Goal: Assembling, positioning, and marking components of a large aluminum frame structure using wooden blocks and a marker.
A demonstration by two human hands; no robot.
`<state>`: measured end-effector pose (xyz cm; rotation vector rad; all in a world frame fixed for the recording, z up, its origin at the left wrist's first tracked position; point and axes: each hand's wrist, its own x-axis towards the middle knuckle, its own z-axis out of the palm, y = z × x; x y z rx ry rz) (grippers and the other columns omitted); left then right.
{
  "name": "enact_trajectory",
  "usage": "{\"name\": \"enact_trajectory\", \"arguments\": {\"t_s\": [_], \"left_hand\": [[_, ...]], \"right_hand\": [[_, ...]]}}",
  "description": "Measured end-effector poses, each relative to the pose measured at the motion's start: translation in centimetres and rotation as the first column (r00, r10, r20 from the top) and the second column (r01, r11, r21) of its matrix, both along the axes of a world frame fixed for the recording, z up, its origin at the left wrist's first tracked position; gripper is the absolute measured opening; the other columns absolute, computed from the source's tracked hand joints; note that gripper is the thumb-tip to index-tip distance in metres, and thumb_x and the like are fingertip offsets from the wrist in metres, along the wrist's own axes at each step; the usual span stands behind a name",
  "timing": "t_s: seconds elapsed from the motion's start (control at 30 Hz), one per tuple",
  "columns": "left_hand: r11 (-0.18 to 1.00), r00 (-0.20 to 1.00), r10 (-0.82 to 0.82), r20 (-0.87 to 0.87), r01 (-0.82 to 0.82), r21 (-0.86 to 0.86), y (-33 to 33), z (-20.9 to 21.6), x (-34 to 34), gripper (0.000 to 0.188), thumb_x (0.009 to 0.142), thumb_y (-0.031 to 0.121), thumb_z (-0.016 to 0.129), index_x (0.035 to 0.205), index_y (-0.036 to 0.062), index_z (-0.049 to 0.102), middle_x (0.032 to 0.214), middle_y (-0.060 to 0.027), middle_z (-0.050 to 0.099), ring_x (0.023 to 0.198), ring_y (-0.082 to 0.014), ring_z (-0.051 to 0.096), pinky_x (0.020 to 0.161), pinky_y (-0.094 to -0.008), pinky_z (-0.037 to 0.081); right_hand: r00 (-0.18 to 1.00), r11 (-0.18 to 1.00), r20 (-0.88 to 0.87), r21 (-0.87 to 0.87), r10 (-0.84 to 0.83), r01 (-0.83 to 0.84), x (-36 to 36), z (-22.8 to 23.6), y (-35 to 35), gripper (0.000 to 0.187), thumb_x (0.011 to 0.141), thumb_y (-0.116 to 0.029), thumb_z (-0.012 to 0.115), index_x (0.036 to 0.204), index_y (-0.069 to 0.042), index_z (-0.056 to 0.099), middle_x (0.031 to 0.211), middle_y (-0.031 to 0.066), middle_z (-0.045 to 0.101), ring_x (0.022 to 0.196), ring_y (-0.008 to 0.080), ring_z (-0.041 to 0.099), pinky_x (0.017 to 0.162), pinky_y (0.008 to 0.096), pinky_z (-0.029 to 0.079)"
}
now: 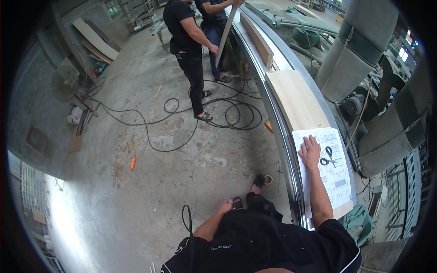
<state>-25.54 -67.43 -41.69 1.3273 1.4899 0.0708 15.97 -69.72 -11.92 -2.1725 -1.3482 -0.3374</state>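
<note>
My right hand (310, 152) lies flat on printed drawing sheets (339, 182), its fingers spread. Just right of it, a pair of scissors with black handles (324, 161) rests on the same paper. The sheets overlap the near end of a pale wooden board (296, 98), which lies along a long metal machine bed. My left hand (225, 207) hangs low beside my leg, away from the bench; its fingers are too unclear to read, and I see nothing in it.
Ahead, two people stand at the bed; one person (189, 50) grips a plank (226, 36). A second board (257, 38) stands along the bed. Black cable (232, 113), an orange object (133, 164) and a tape roll (268, 180) are on the floor. Large grey bags (359, 50) rise at right.
</note>
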Motion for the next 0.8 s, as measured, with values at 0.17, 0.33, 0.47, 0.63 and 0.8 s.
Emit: {"name": "enact_trajectory", "arguments": {"t_s": [0.17,0.33,0.47,0.63,0.8], "left_hand": [[1.000,0.999,0.018,0.036,-0.018,0.006,-0.1,0.2,-0.1,0.052,0.084,0.046,0.034,0.095,0.0043,0.063,0.099,-0.0221,0.060,0.098,-0.0347,0.057,0.085,-0.0386,0.042],[1.000,0.999,0.030,0.038,-0.030,-0.005,0.0,-0.6,-0.2,0.052,0.084,0.046,0.034,0.098,0.0056,0.063,0.101,-0.0216,0.060,0.100,-0.0348,0.056,0.086,-0.0387,0.042],[1.000,1.000,0.005,0.025,-0.004,-0.015,0.1,-0.7,-0.1,0.052,0.084,0.046,0.033,0.101,0.0065,0.061,0.105,-0.0215,0.058,0.103,-0.0350,0.054,0.088,-0.0391,0.040],[1.000,1.000,0.004,0.025,-0.003,-0.029,0.3,-1.5,-0.4,0.052,0.085,0.046,0.032,0.101,0.0066,0.061,0.107,-0.0213,0.058,0.105,-0.0350,0.053,0.090,-0.0393,0.039],[1.000,0.999,0.018,0.039,-0.017,-0.017,0.2,-2.0,-0.3,0.053,0.085,0.047,0.031,0.101,0.0073,0.062,0.107,-0.0211,0.058,0.105,-0.0349,0.053,0.090,-0.0389,0.039]], "right_hand": [[0.999,0.999,0.032,0.046,0.019,-0.020,0.0,0.0,0.1,0.041,0.075,-0.019,0.056,0.115,-0.007,0.054,0.128,0.0173,0.045,0.120,0.0334,0.039,0.098,0.0498,0.027],[0.999,0.999,0.030,0.044,0.021,-0.022,-0.1,0.0,0.1,0.042,0.075,-0.020,0.057,0.115,-0.008,0.054,0.128,0.0174,0.045,0.121,0.0336,0.038,0.099,0.0500,0.027],[1.000,1.000,0.005,-0.006,-0.004,0.004,-0.1,0.0,0.1,0.040,0.078,-0.022,0.055,0.116,-0.010,0.054,0.131,0.0146,0.043,0.124,0.0291,0.035,0.102,0.0484,0.022],[1.000,1.000,0.002,0.004,-0.003,0.003,-0.3,0.1,0.1,0.040,0.078,-0.022,0.055,0.116,-0.010,0.054,0.131,0.0147,0.043,0.125,0.0291,0.035,0.102,0.0482,0.022],[1.000,1.000,0.018,0.020,0.006,-0.007,-0.1,-0.1,0.1,0.041,0.077,-0.021,0.056,0.116,-0.009,0.054,0.130,0.0157,0.044,0.123,0.0308,0.036,0.101,0.0495,0.024]]}}
